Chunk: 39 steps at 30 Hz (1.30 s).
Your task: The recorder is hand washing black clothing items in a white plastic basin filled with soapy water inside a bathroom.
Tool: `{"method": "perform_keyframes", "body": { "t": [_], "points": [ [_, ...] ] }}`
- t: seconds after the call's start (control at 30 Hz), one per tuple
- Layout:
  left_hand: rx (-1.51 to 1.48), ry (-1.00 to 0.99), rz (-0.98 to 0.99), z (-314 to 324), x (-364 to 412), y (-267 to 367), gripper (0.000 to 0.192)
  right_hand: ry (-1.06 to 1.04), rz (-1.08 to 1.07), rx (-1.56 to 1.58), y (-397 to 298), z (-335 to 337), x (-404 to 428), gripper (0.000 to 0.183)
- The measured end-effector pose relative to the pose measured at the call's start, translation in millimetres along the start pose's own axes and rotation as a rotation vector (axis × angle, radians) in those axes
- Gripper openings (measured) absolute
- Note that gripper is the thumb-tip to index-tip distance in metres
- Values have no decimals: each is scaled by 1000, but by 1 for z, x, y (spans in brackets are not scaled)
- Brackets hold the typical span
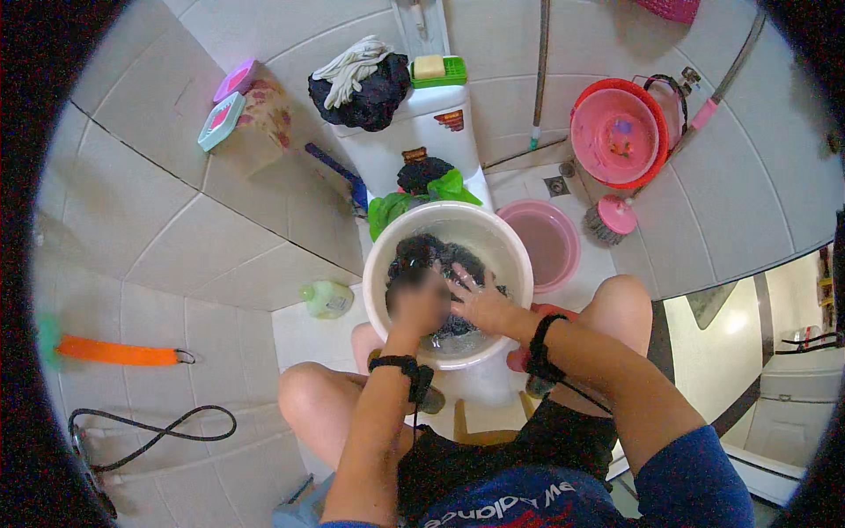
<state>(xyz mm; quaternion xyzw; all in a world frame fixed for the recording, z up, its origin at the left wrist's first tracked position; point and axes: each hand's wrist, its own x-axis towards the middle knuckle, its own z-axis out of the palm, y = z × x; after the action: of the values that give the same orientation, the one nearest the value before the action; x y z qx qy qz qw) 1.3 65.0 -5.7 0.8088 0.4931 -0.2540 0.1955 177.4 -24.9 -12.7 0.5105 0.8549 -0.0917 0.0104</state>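
Note:
Between my knees stands a round white plastic basin with water and dark wet cloth in it. Both hands are inside the basin. My left hand rests on the cloth at the left; it is blurred, so its fingers cannot be made out. At the right, my right hand lies on the cloth with its fingers spread. Each wrist wears a black strap.
A pink basin of murky water touches the white basin's right side. A pink scrub brush leans beyond it. Behind are green cloth and a white toilet. A pale green bottle stands left.

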Motion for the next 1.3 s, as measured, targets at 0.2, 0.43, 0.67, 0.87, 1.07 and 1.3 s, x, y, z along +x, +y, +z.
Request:
{"method": "perform_keyframes", "body": {
  "t": [0.2,0.43,0.67,0.87,1.07,1.3],
  "points": [
    [-79,103,-18,9,4,-1,135,-92,-88,79,19,-24,6,90],
    [-280,126,-5,9,-1,-9,131,140,-64,833,55,-17,31,67],
    [-510,151,-68,-15,-38,-9,117,192,507,742,70,8,24,95],
    [-243,653,-134,17,-34,-29,96,-37,657,1023,54,-7,27,102],
    [-1134,315,-183,30,-22,-34,77,106,774,1084,35,4,35,95],
    [-1752,104,-47,14,-35,-21,72,335,339,717,10,-42,30,65]
  ]
}}
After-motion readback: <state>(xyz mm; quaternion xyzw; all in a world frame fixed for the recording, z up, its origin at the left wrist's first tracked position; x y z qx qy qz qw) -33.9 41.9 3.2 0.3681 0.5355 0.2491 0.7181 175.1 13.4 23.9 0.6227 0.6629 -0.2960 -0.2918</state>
